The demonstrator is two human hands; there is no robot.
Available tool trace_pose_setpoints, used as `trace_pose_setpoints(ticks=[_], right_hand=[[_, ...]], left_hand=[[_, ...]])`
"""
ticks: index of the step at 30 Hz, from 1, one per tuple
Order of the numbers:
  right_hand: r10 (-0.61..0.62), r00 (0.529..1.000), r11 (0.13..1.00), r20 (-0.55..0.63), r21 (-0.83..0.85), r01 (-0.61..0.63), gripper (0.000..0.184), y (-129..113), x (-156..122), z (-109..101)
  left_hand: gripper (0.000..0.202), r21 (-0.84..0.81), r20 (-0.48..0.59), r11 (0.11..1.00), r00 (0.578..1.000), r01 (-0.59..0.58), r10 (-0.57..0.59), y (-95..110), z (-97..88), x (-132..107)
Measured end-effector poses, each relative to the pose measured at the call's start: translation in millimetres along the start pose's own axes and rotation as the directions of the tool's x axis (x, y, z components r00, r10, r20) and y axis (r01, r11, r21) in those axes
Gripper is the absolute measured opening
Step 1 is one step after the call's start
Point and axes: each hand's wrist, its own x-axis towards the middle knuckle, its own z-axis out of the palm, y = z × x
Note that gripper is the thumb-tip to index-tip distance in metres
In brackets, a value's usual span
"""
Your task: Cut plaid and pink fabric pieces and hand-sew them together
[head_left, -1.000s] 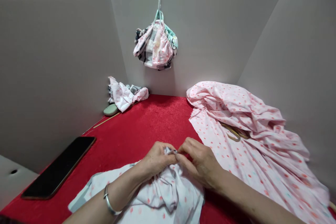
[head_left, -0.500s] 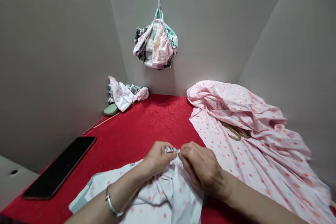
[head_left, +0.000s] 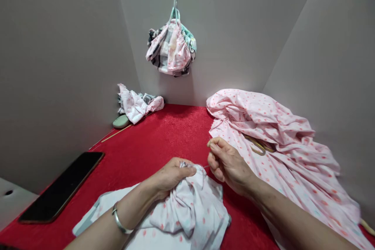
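Note:
My left hand (head_left: pixel 172 175) pinches the gathered edge of a white cloth with pinkish dots (head_left: pixel 178 226), thumb on top. Folds of this cloth hang below the fingers and spread over the red tabletop toward me. Raised just right of it, my right hand (head_left: pixel 228 160) is closed, thumb and forefinger pinching a thin sewing needle (head_left: pixel 209 139), whose tip points up. A fine thread (head_left: pixel 206 166) shows between the cloth's edge and the right hand. Most of the needle is hidden by the fingertips.
A black phone (head_left: pixel 63 187) lies at left. Cloth scraps (head_left: pixel 134 105) and a green oval object (head_left: pixel 120 121) sit back left, beside a thin stick (head_left: pixel 116 133). Pink dotted fabric (head_left: pixel 263 113) partly covers gold-handled scissors (head_left: pixel 258 146). A fabric bundle (head_left: pixel 172 49) hangs on the back panel.
My right hand has moved up and right, away from the cloth's edge, and the needle now shows in its fingertips. My left hand keeps its hold on the cloth. The view has shifted slightly.

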Motion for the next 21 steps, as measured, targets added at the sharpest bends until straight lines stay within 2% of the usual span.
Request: trace_pose_setpoints(ticks=[3,9,21], right_hand=[[0.013,1.0,0.997,-0.023,0.075,-0.012,0.03,-5,-1,-1],[-0.076,0.988,0.99,-0.137,0.112,0.091,0.031,-19,0,-11],[-0.153,0.97,0.966,-0.192,0.177,0.187,0.028,-49,-5,-22]], left_hand=[[0.027,-0.003,0.008,1.0,1.0,0.009,-0.009,0,-1.0,0],[0.027,-0.009,-0.013,1.0,1.0,0.013,-0.013,0,-1.5,0],[0.029,-0.001,-0.056,1.0,0.998,0.02,-0.02,1,-1.4,0]])
